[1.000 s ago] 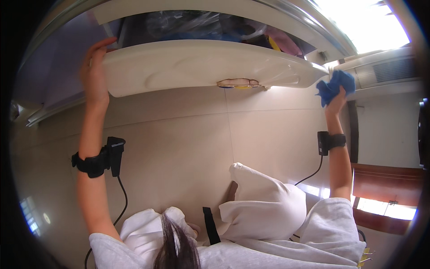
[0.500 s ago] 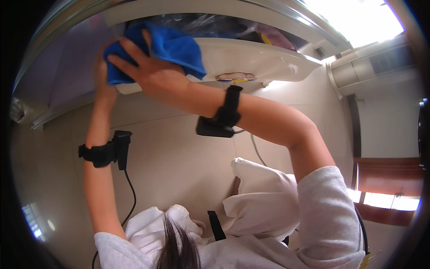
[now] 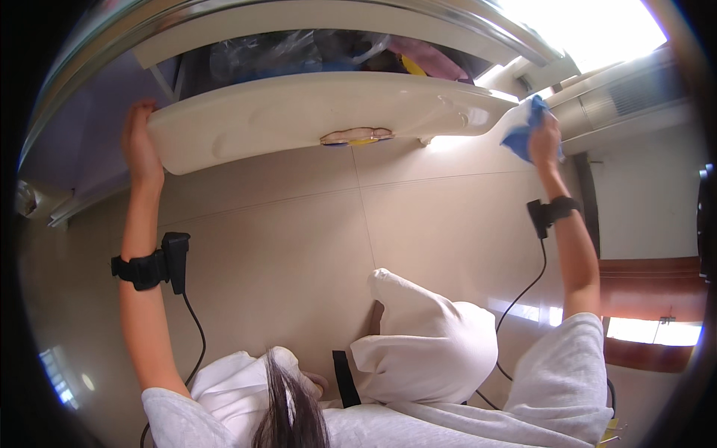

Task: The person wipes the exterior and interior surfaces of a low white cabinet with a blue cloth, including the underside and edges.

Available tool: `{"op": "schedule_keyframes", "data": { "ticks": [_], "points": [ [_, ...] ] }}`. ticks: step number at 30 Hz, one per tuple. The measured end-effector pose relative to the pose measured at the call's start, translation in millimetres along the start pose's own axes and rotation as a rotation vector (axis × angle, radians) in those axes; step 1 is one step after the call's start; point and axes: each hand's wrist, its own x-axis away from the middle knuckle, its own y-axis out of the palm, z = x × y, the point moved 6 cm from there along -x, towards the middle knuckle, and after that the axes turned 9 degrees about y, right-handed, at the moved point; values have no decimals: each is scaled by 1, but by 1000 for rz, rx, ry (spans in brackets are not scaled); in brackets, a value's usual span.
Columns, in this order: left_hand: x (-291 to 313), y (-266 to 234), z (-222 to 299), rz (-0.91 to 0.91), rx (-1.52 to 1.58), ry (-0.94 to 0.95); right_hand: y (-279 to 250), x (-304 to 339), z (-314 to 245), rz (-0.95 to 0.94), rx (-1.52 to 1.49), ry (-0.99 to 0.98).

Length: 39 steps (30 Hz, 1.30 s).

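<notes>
An open drawer stands ahead of me, its glossy cream front spanning much of the view, with a small coloured handle on its face. My left hand is at the left end of this front, fingers curled over its edge. Out to the right, just beyond the other end, my right hand is closed round a bunched blue cloth. Part of the cloth hangs from the fingers on the drawer's side. Each wrist wears a black strap with a small box and a cable.
Clear plastic bags and a pink item lie inside the drawer. Below spreads a beige tiled floor. A pale cabinet is at the right, near my right hand. My bent knees, in white trousers, are close beneath.
My right hand has swung from the drawer's left end far to the right, taking the blue cloth with it. My left hand stays at the left end, now plainly seen on the edge.
</notes>
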Motion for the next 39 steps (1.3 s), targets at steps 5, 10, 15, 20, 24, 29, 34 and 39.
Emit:
{"op": "schedule_keyframes", "data": {
  "ticks": [5,10,15,20,24,29,34,39],
  "points": [
    [-6,19,6,-17,-78,89,-42,28,-9,287,-196,54],
    [-20,-20,-14,-79,-97,111,-20,38,-222,239,-553,-498],
    [9,9,3,-292,-502,458,-36,71,-357,96,-677,-894],
    [12,-16,-8,-255,-577,301,-59,96,-360,141,-805,-1079],
    [20,-20,-21,-344,-618,321,-42,104,-276,79,-772,-785],
    [20,-20,-22,-303,-484,191,-28,96,-203,209,-645,-346],
    [21,10,1,-276,1,114,-26,45,-185,302,-837,144],
    [22,15,-3,-248,80,29,-48,52,-346,201,-545,-526]
  ]
}}
